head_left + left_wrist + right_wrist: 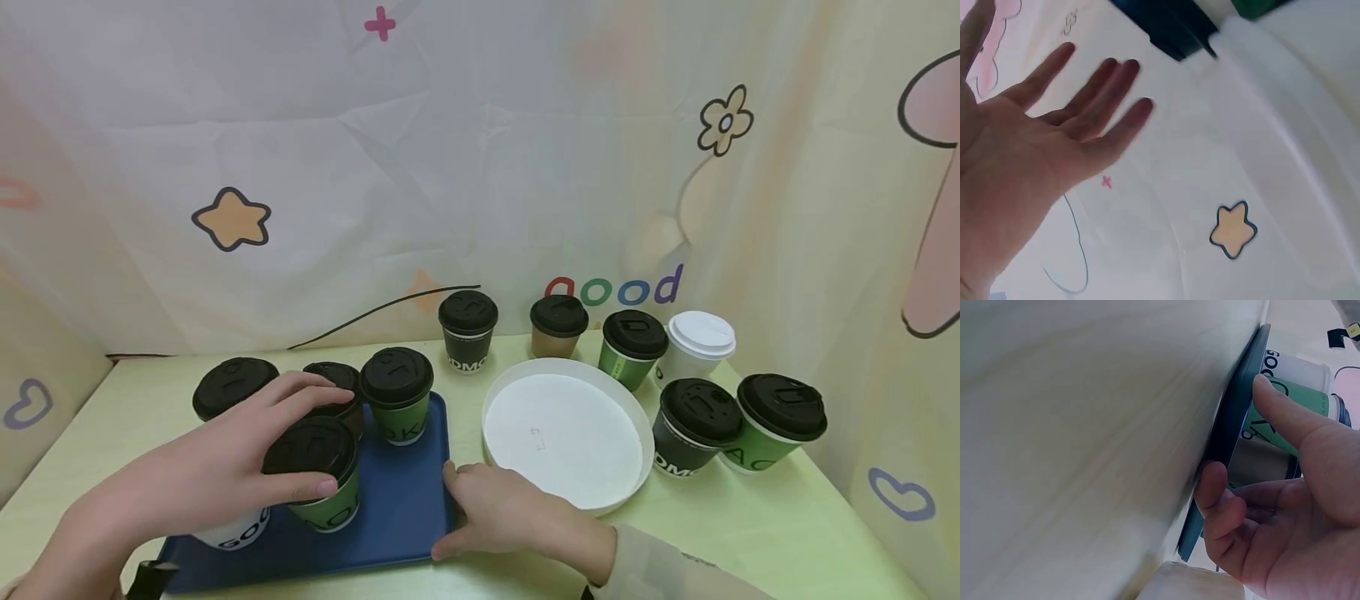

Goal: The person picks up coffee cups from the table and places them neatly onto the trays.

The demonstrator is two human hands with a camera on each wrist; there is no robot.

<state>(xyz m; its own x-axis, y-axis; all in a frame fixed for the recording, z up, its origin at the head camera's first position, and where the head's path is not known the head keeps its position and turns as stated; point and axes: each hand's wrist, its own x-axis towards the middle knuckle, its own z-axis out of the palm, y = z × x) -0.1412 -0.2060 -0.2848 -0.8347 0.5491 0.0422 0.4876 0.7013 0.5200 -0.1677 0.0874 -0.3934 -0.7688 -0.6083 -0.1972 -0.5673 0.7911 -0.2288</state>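
My left hand (236,446) reaches over the cups at the left, its fingers spread out and nearly straight. Beside its thumb stands a green paper cup (333,507) with a black lid; I cannot tell whether they touch. In the left wrist view the palm of that hand (1041,144) is bare. A blue tray (397,500) carries several lidded cups, among them a green one (399,417), a brown one (352,414) and a white one (238,533) partly hidden by my wrist. At the tray's right edge my right hand (502,508) grips the rim, thumb near the front corner.
A round white dish (567,437) lies right of the tray. Behind and beside it stand several lidded cups: black (467,346), brown (553,343), green (626,367), white (686,362), another black (678,446) and another green (765,446). A printed curtain (480,167) hangs behind the table.
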